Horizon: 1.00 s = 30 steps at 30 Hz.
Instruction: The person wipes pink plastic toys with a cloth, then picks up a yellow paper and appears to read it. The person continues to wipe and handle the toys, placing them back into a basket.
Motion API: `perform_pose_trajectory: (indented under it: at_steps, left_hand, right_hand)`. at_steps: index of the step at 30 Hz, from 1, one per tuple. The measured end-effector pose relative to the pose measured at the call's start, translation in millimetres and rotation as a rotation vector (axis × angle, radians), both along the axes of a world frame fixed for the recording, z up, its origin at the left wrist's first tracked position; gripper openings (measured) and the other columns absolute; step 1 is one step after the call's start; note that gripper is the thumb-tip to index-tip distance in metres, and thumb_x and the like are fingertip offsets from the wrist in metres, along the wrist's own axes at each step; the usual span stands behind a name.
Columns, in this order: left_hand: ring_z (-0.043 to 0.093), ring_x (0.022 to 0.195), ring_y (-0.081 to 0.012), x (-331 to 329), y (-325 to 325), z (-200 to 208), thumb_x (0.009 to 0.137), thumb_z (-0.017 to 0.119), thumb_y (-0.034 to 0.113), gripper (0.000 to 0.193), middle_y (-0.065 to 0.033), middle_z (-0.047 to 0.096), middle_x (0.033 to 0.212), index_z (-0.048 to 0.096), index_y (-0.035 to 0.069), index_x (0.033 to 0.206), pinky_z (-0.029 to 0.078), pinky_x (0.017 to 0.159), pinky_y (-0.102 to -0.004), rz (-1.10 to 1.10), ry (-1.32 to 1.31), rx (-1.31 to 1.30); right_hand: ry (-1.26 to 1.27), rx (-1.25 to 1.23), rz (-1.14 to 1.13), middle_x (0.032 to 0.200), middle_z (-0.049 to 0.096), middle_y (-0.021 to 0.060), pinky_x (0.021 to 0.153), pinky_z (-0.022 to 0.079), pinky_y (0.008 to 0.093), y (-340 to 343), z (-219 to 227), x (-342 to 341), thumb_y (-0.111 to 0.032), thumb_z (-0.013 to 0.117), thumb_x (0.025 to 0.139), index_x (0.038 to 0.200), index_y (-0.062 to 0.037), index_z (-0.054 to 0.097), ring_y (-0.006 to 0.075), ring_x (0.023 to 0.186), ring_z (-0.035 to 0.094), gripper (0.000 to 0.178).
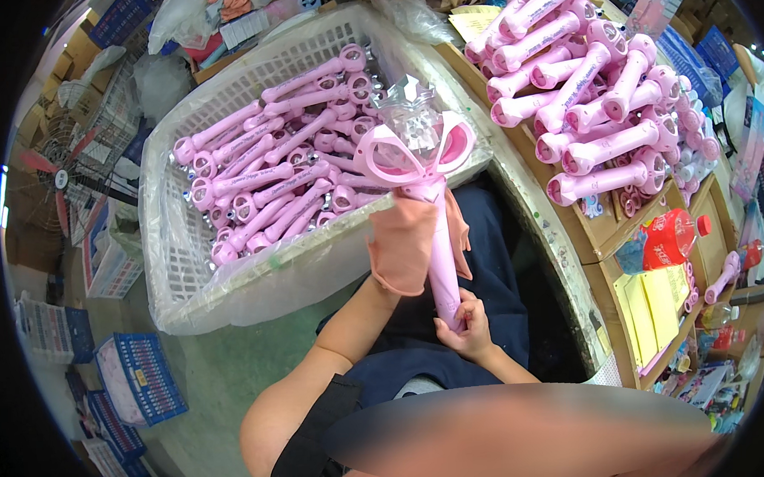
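A pink toy wand [441, 261] stands nearly upright in front of me. Its head has two open loops, with a clear, silvery crown-shaped piece [412, 109] at the top. My right hand [467, 328] is closed around the lower end of the handle. A peach-coloured cloth [405, 246] drapes over my left hand [393, 287] and wraps around the wand just below its head, hiding most of my fingers. Behind it, a white plastic basket [188, 294] lined with clear film holds many similar pink wands [264, 171], lying in a pile.
On the right, a bench edge [539, 223] runs alongside cardboard trays [599, 237] with stacked pink wand parts [598, 101]. A red-labelled bottle [668, 239] lies near yellow paper sheets [654, 308]. Blue crates [145, 377] and a fan [60, 180] stand on the left.
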State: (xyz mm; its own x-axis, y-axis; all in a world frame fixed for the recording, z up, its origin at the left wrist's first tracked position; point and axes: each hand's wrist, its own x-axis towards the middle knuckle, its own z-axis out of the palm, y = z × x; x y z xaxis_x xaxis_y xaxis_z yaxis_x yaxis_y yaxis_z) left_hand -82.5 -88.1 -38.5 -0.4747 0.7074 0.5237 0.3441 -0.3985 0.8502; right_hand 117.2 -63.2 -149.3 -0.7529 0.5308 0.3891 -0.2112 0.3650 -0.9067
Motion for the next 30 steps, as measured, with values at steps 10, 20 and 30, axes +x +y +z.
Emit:
perform_pose_trajectory:
  at_steps: [10, 20, 30]
  left_hand:
    - [0.059, 0.072, -0.0281, 4, 21, 70, 0.083, 0.059, 0.028, 0.031, -0.0142, 0.058, 0.077, 0.055, -0.002, 0.088, 0.049, 0.06, -0.0342, 0.547, 0.301, -0.281]
    - [0.054, 0.068, -0.024, -10, 44, -2, 0.087, 0.052, 0.024, 0.024, -0.0124, 0.053, 0.072, 0.051, 0.001, 0.08, 0.046, 0.063, -0.0309, -0.15, -0.521, -0.319]
    - [0.059, 0.072, -0.0249, -25, 24, 10, 0.082, 0.058, 0.009, 0.007, -0.0111, 0.056, 0.074, 0.054, 0.003, 0.082, 0.049, 0.067, -0.0303, 0.409, 0.532, -0.449]
  right_hand:
    - [0.063, -0.511, 0.295, 0.114, 0.054, 0.023, 0.082, 0.051, 0.0359, 2, 32, 11, -0.007, 0.062, 0.087, 0.089, -0.0094, 0.037, 0.0243, 0.095, 0.06, 0.025]
    - [-0.122, 0.277, -1.117, 0.082, 0.047, 0.007, 0.073, 0.038, 0.0297, 134, 103, 165, -0.031, 0.035, 0.104, 0.088, -0.0041, 0.044, 0.0151, 0.075, 0.044, 0.032]
    - [-0.991, 0.607, -1.151, 0.106, 0.059, 0.0207, 0.087, 0.043, 0.0394, 154, 98, 255, -0.022, 0.056, 0.094, 0.107, 0.0057, 0.054, 0.0359, 0.099, 0.055, 0.031]
